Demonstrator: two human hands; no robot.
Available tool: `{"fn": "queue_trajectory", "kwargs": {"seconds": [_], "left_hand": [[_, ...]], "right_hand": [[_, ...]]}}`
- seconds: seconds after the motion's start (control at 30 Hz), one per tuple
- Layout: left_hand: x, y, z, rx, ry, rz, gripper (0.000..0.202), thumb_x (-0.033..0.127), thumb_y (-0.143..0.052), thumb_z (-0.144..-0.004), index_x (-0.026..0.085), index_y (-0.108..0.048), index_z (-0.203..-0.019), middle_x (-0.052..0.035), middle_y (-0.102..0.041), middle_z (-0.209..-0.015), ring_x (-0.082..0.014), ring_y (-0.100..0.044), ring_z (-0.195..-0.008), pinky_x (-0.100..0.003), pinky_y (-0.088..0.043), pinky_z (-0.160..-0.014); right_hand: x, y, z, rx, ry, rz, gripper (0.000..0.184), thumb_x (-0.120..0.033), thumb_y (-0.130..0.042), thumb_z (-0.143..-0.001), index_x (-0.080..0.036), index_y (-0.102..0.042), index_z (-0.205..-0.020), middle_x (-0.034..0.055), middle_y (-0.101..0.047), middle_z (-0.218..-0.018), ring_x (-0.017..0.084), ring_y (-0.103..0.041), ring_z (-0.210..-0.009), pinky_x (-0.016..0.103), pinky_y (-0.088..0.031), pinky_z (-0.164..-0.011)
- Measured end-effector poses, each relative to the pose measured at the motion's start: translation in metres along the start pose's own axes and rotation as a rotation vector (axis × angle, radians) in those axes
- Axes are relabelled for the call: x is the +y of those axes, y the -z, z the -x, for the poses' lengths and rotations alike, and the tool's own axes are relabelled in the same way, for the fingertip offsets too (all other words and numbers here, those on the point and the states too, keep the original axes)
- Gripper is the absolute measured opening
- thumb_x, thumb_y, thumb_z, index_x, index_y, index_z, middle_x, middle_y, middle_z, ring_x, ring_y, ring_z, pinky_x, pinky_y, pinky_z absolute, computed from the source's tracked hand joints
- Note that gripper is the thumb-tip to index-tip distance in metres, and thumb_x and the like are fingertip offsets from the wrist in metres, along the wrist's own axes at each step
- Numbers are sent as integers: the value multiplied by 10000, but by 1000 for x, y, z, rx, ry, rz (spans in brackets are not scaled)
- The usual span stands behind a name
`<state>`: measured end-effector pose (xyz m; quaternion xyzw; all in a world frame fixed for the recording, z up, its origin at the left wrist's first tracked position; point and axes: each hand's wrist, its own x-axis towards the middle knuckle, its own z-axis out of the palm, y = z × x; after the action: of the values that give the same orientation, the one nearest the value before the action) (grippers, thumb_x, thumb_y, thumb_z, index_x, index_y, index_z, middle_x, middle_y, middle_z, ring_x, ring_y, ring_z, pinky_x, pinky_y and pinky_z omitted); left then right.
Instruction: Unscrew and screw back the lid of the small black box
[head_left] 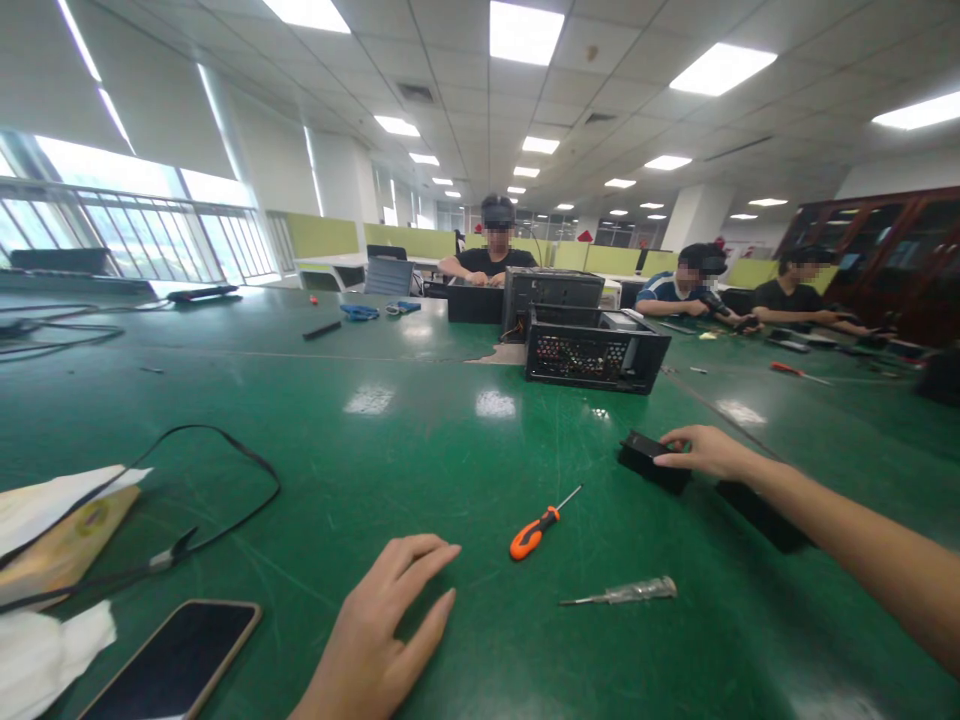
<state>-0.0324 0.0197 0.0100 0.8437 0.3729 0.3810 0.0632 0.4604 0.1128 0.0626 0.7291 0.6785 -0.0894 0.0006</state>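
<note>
My right hand [709, 452] reaches out at the right, fingers and thumb closed on the end of a small black box-shaped part [646, 462] low at the table. What kind of part it is I cannot make out. Beneath my right forearm lies another long black piece [761, 515], partly covered by the arm. My left hand [394, 620] is at the bottom middle with its fingers apart and nothing in them. Between the hands lie an orange-and-black screwdriver [534, 535] and a screwdriver with a clear handle [637, 592].
An open black computer case [596, 350] stands beyond my right hand, another case [551, 290] behind it. At left are a phone [176, 660], a black cord [247, 455] and papers [97, 515]. A co-worker [491, 250] sits opposite; two people sit at the right.
</note>
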Motion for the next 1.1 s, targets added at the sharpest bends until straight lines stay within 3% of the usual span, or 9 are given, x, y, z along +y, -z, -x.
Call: {"fn": "queue_trajectory", "kwargs": {"seconds": [0.67, 1.1], "left_hand": [[2, -2, -1, -14, -80, -16, 249, 202, -560, -905, 244, -631, -1140, -69, -632, -1112, -194, -663, -960, -271, -570, -820], [1, -4, 2, -13, -61, -9, 228, 205, -571, -896, 251, -643, -1108, -78, -631, -1131, -204, -668, -978, -292, -572, -837]], "right_hand": [[-11, -7, -3, -85, -18, -56, 321, -357, -590, -941, -174, -602, -1204, 68, -622, -1211, 235, -637, -1009, 420, -546, -844], [3, -20, 15, -17, -43, -162, 299, -350, -595, -939, -181, -613, -1185, 68, -628, -1206, 228, -637, -1015, 419, -540, -857]]}}
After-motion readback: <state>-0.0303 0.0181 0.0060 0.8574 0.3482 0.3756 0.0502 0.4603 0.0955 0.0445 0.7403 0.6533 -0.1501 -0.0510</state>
